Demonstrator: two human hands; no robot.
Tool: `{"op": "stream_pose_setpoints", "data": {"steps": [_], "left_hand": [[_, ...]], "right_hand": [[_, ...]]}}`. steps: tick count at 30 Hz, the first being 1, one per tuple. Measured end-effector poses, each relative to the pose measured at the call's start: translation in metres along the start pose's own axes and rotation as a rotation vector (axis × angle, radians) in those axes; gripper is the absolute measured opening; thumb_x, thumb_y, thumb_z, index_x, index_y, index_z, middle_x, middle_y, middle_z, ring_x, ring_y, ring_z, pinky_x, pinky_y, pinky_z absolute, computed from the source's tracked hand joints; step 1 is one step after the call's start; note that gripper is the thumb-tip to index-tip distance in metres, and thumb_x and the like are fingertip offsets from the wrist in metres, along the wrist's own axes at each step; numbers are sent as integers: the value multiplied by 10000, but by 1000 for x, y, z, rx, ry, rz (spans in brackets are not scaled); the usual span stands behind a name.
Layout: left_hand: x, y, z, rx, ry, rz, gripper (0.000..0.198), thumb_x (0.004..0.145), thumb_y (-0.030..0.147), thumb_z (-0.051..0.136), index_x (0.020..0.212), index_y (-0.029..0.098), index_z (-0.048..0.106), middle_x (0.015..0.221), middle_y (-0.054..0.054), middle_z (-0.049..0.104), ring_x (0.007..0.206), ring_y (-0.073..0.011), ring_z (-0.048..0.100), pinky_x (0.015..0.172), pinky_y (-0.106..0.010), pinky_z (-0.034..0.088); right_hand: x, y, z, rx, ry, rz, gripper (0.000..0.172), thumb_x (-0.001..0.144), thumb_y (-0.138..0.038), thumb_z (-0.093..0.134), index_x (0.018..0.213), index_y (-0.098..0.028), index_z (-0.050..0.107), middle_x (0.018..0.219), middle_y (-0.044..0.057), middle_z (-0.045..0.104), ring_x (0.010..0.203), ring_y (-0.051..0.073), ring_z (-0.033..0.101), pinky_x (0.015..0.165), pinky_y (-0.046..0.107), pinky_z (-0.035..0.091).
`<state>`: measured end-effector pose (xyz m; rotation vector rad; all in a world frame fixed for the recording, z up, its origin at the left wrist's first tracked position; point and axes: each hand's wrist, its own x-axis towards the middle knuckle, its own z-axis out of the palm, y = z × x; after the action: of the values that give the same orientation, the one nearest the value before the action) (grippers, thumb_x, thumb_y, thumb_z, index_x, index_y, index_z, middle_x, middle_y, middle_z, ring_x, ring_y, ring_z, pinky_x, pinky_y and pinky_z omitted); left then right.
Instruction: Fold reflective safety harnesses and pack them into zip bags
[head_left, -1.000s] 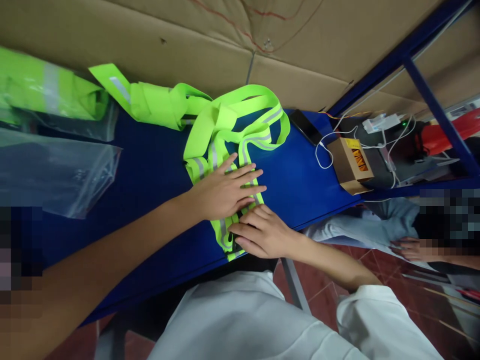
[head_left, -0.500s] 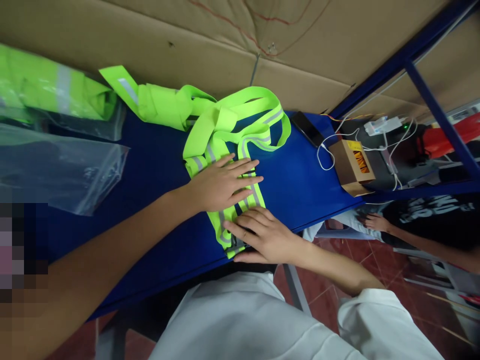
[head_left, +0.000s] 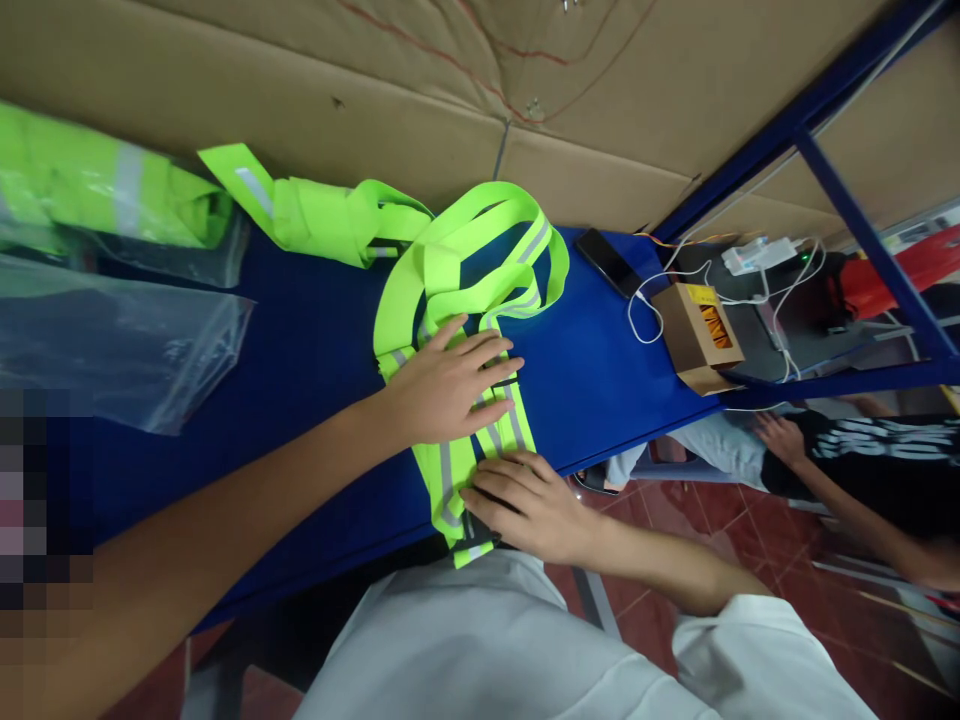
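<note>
Fluorescent yellow-green reflective straps (head_left: 446, 470) with grey stripes lie bundled lengthwise across the blue table. My left hand (head_left: 457, 385) rests flat on the middle of the bundle, its fingers spread. Close to the table's front edge, my right hand (head_left: 529, 505) has its fingers curled over the near end of the straps; its thumb is hidden. A dark piece, perhaps a buckle, shows beside those fingertips, and the strap end pokes past the edge. Beyond my hands, the strap runs into loose loops (head_left: 517, 205) and a folded roll (head_left: 322, 220).
Bagged yellow-green material (head_left: 97, 180) and a clear plastic bag (head_left: 127, 340) lie at the left. To the right are a phone (head_left: 607, 262), a cardboard box (head_left: 694, 340) and white cables. Cardboard sheeting (head_left: 592, 180) backs the blue table (head_left: 585, 400). Another person (head_left: 847, 470) sits at the right.
My right hand has moved toward my body, and the near end of the straps has come with it past the table edge. The left hand has shifted slightly the same way, still flat.
</note>
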<state>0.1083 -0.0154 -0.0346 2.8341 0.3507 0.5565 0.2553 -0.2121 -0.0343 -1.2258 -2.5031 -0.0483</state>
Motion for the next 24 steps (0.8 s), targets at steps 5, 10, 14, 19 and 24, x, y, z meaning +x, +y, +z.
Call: {"op": "stream_pose_setpoints", "data": {"steps": [5, 10, 14, 19, 24], "left_hand": [[-1, 1, 2, -4, -3, 2, 503, 1078, 437, 426, 1460, 168, 612, 1512, -154, 582, 1415, -330, 541, 1251, -587, 294], [-3, 3, 3, 22, -16, 16, 541, 1078, 468, 433, 1474, 138, 598, 1547, -182, 546, 1440, -331, 522, 1271, -546, 282], [-4, 0, 4, 43, -40, 46, 559, 1089, 481, 415, 1492, 128, 577, 1567, -188, 527, 1476, -336, 486, 1289, -570, 217], [-5, -7, 3, -16, -61, 67, 456, 1100, 359, 401, 1473, 182, 594, 1588, -134, 523, 1505, -283, 455, 1297, -558, 172], [-4, -12, 3, -68, -40, 33, 433, 1114, 334, 370, 1434, 215, 636, 1569, -128, 543, 1478, -276, 485, 1255, -535, 265]], "right_hand": [[11, 5, -18, 65, -48, -8, 295, 1062, -270, 548, 1296, -131, 660, 1102, 88, 730, 1075, 195, 649, 938, 354, 521], [32, 20, -31, 236, -173, 51, 428, 1051, -551, 528, 1142, -162, 681, 970, 57, 739, 889, 155, 696, 768, 282, 519], [52, 37, -33, 394, -244, 166, 372, 1053, -539, 543, 1133, -199, 671, 949, 1, 747, 821, 104, 684, 676, 230, 453], [69, 40, -27, 177, -187, 12, 334, 1113, -414, 450, 1108, -184, 693, 913, 29, 733, 867, 154, 631, 844, 308, 451], [55, 20, -10, -140, 53, 26, 307, 1039, -208, 578, 1337, -156, 633, 1118, 92, 720, 1103, 223, 591, 1081, 414, 414]]}}
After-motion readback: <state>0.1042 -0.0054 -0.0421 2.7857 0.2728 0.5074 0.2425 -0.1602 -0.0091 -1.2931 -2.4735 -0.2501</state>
